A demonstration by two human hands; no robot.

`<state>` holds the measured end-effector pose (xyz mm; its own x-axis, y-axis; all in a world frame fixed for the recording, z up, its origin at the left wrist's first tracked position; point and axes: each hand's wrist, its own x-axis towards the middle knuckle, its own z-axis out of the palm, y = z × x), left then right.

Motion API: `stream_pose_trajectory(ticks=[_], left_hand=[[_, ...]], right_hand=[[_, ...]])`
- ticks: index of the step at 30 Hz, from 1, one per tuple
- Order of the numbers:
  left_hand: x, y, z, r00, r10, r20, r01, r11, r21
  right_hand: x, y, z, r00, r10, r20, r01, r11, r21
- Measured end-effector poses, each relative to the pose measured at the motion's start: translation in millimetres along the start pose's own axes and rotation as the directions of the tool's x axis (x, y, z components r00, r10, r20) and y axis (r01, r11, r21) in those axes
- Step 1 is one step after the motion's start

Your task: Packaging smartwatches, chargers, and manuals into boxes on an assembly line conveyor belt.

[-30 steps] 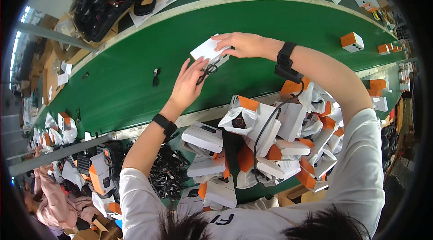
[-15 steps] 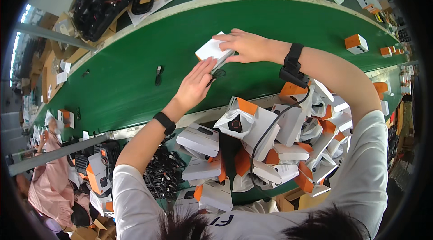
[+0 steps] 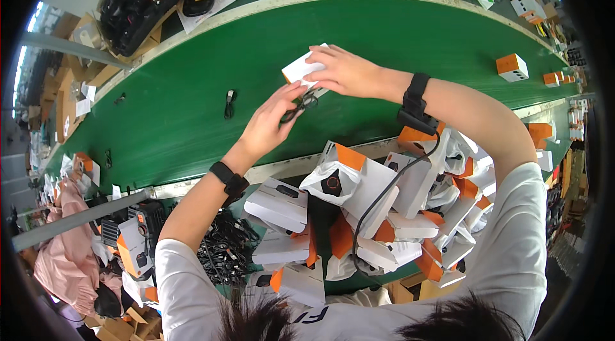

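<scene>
A small white box [image 3: 301, 69] with an orange edge is on the green belt in front of me. My right hand [image 3: 349, 73] grips it from the right, fingers spread over its top. My left hand [image 3: 269, 121] is at the box's near left side, and a coiled black cable [image 3: 309, 101] sits between its fingers, close against the box. The box's near side is partly hidden by my hands and the cable. Left of them, another black cable [image 3: 230, 104] lies alone on the belt.
Open white-and-orange boxes [image 3: 384, 178] are piled nearest me, beside a heap of black cables [image 3: 224, 245]. A closed orange-and-white box [image 3: 512, 67] stands on the belt at right. Across the belt's far rail is a carton of black parts [image 3: 150, 5]. A person in pink [image 3: 67, 248] is at left.
My left hand has drawn slightly back toward me, and more of the coiled cable shows in its fingers. The white box has shifted slightly right under my right hand.
</scene>
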<state>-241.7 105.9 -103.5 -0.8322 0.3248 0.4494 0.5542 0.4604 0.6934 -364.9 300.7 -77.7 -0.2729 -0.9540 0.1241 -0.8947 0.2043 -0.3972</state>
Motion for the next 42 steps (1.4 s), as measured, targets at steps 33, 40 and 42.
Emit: stream_pose_trajectory(ticks=[33, 40, 42], left_hand=[[-6, -24, -27, 0.728, -0.674, -0.128, 0.685, 0.706, 0.179], [-27, -82, -19, 0.59, -0.772, -0.236, 0.783, 0.475, 0.402], [-25, -82, -23, 0.594, -0.764, -0.251, 0.788, 0.489, 0.374]], right_hand=[[-61, 8, -13, 0.965, 0.208, -0.159, -0.195, 0.976, 0.092], [-49, -10, -41, 0.969, 0.243, -0.038, -0.239, 0.968, 0.08], [-43, -16, -48, 0.978, 0.207, -0.02, -0.205, 0.975, 0.083]])
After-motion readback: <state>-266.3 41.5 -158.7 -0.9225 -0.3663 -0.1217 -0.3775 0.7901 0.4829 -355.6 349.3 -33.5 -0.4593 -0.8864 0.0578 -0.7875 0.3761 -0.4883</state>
